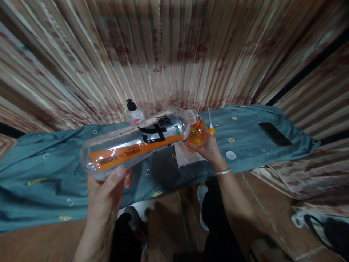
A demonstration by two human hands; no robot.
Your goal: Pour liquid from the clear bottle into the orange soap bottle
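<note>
My left hand (111, 185) is closed round the lower part of a large clear plastic bottle (136, 142) with a silver and orange label. The bottle is tilted, its open mouth over the top of a small orange see-through bottle (196, 134). My right hand (208, 148) grips that orange bottle, thumb in front. Whether liquid runs between them I cannot tell. An orange pump top with a pale dip tube (211, 130) lies just behind my right hand. A folded pale cloth (187, 156) lies under the orange bottle.
A teal patterned cloth (240, 120) covers the table. A white round cap (230, 155) and a black phone (275, 134) lie to the right. Behind the large bottle stands a clear bottle with a black pump (135, 112). Curtains (174, 54) hang close behind.
</note>
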